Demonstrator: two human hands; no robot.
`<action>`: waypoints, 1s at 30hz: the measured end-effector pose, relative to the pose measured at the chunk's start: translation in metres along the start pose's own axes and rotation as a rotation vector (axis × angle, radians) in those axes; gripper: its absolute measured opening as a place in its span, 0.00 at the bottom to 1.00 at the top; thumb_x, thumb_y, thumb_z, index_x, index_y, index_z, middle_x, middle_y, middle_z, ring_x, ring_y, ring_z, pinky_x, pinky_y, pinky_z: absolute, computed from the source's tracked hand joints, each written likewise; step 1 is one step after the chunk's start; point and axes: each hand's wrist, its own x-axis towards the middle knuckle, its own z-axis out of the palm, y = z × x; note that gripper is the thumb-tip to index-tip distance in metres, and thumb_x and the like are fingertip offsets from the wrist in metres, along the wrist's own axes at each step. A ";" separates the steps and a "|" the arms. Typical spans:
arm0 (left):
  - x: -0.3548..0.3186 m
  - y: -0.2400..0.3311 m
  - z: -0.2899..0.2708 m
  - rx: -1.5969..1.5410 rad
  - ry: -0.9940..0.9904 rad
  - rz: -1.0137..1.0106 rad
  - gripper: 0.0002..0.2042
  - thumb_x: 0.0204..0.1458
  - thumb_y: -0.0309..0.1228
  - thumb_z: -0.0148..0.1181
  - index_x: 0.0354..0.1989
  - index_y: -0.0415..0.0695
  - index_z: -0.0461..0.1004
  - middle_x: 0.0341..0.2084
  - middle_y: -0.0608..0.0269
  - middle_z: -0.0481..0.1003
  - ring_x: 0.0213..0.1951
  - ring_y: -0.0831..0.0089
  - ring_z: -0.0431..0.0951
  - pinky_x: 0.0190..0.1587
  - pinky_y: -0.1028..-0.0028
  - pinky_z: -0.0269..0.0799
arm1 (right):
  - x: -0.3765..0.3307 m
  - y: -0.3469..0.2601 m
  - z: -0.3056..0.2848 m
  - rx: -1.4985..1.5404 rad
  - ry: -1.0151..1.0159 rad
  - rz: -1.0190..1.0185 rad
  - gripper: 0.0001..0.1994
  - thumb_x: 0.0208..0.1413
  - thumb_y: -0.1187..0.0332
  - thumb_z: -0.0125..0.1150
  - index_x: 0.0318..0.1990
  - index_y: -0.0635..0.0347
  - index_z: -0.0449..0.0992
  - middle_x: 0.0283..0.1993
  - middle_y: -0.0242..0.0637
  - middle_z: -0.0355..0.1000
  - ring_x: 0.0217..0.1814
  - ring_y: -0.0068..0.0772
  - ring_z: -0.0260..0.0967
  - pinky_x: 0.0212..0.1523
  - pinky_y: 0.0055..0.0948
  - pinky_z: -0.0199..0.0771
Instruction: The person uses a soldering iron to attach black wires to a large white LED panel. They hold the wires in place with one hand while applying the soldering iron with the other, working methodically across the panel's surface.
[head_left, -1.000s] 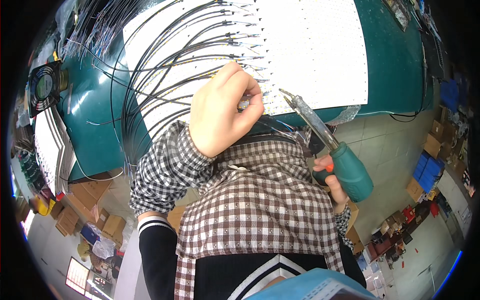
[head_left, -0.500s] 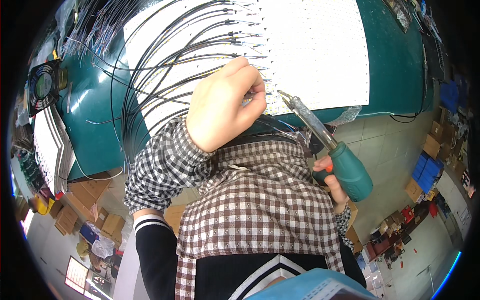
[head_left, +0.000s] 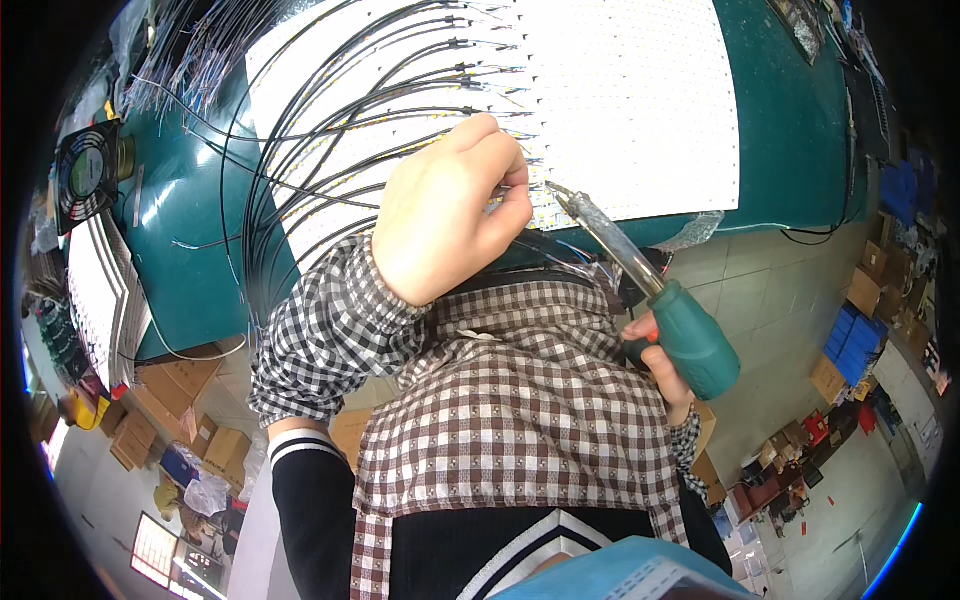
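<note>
left hand [head_left: 450, 212]: fingers are curling over the white board [head_left: 632, 110], can't tell if they're gripping anything
right hand [head_left: 664, 366]: fingers are gripping the soldering iron [head_left: 694, 340]
tip [head_left: 562, 196]: it's sitting just right of the left fingers
black cables [head_left: 262, 225]: they're spreading left of those

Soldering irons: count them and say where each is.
1: the green-handled soldering iron, in the right hand, its tip near the left hand at the white board. Others may be hidden.
</note>
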 end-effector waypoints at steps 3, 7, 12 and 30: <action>0.000 0.001 0.000 -0.003 -0.003 -0.005 0.05 0.47 0.24 0.65 0.29 0.42 0.74 0.29 0.57 0.74 0.31 0.54 0.78 0.34 0.62 0.75 | 0.000 0.002 0.001 -0.039 -0.009 -0.003 0.29 0.48 0.64 0.82 0.54 0.74 0.77 0.36 0.38 0.83 0.39 0.28 0.82 0.44 0.28 0.82; -0.001 -0.001 0.000 0.000 -0.013 -0.002 0.04 0.49 0.23 0.64 0.31 0.41 0.75 0.30 0.60 0.73 0.28 0.64 0.76 0.30 0.69 0.72 | 0.002 0.002 0.003 -0.020 0.004 -0.003 0.30 0.48 0.65 0.82 0.55 0.75 0.76 0.36 0.38 0.83 0.39 0.28 0.82 0.44 0.28 0.82; 0.000 0.000 0.001 -0.008 -0.001 -0.007 0.05 0.47 0.24 0.65 0.29 0.42 0.74 0.29 0.57 0.74 0.31 0.53 0.78 0.34 0.61 0.74 | 0.001 0.001 0.006 0.023 0.033 -0.005 0.31 0.48 0.66 0.83 0.56 0.75 0.75 0.35 0.38 0.83 0.38 0.28 0.83 0.43 0.28 0.83; -0.001 0.000 0.000 0.017 -0.022 -0.015 0.04 0.51 0.24 0.64 0.32 0.40 0.75 0.30 0.61 0.74 0.27 0.68 0.76 0.29 0.72 0.72 | 0.002 -0.004 0.007 0.007 0.047 -0.023 0.25 0.51 0.61 0.80 0.50 0.73 0.79 0.38 0.40 0.83 0.39 0.32 0.83 0.45 0.31 0.83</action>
